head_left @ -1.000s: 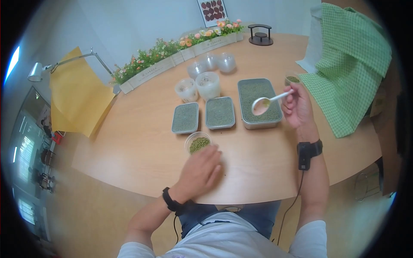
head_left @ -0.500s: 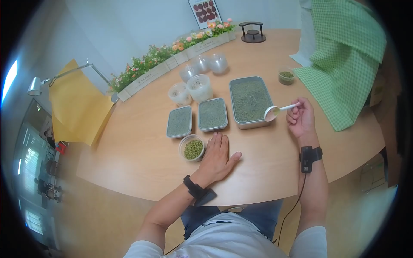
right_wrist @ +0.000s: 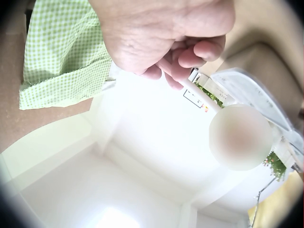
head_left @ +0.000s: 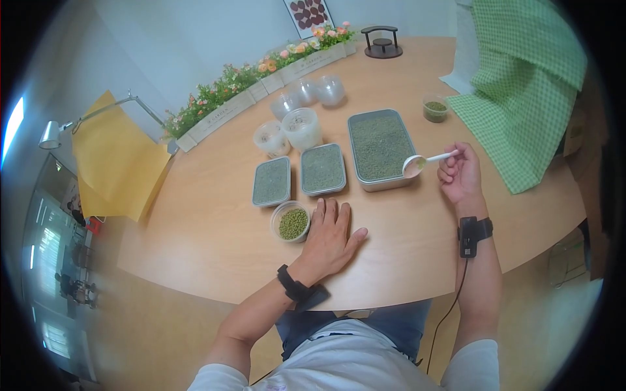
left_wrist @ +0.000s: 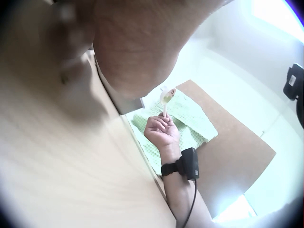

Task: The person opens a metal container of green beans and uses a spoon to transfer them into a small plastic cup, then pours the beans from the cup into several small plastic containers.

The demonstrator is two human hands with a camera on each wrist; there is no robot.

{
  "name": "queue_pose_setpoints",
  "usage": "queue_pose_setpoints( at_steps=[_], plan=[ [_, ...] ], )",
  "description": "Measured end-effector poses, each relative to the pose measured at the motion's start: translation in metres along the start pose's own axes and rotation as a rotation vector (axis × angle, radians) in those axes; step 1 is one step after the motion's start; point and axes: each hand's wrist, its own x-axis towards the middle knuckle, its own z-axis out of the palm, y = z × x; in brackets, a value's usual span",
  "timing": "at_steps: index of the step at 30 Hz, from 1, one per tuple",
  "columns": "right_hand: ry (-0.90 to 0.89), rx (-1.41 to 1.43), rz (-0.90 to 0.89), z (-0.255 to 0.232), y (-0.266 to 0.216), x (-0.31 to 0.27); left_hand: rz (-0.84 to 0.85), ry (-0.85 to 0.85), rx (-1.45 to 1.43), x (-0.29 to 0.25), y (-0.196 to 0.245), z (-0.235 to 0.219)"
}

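My right hand (head_left: 462,174) grips the handle of a white spoon (head_left: 413,166), its bowl at the right edge of a large rectangular tray (head_left: 380,140) filled with dark green-grey grains. In the left wrist view the spoon (left_wrist: 168,96) shows a little green in its bowl. My left hand (head_left: 328,240) rests flat on the table, fingers spread. Beside its fingers stands a small clear cup (head_left: 274,225) of green beans (head_left: 293,223). Two smaller filled trays, a left one (head_left: 271,182) and a middle one (head_left: 323,169), sit just beyond that hand.
Behind the trays stand white tubs (head_left: 302,130) and clear domed cups (head_left: 330,90). Another small cup (head_left: 435,109) with green contents is at the right, near a green checked cloth (head_left: 515,91). Flower boxes (head_left: 235,107) line the back edge; a dark wooden stand (head_left: 383,45) is nearby.
My left hand has come off the bean cup and moved right, down onto the table with its fingers spread. The spoon has shifted from above the large tray to its right edge.
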Motion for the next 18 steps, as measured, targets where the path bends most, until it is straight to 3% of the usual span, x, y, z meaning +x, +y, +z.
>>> queue_pose_setpoints(
  at_steps=[8, 10, 13, 18],
  plan=[
    [0.013, -0.014, 0.002, 0.001, 0.0, 0.0, 0.002, 0.051, -0.068, 0.011, -0.004, 0.001],
    [0.024, -0.014, 0.002, 0.001, 0.0, 0.0, 0.077, 0.163, -0.077, 0.01, -0.004, 0.001],
    [0.013, -0.015, 0.001, 0.0, 0.0, 0.0, 0.082, 0.069, -0.069, 0.007, 0.001, -0.008],
    [0.003, -0.009, 0.0, 0.0, 0.0, 0.0, 0.161, 0.048, 0.061, -0.012, -0.004, -0.017]
  ],
)
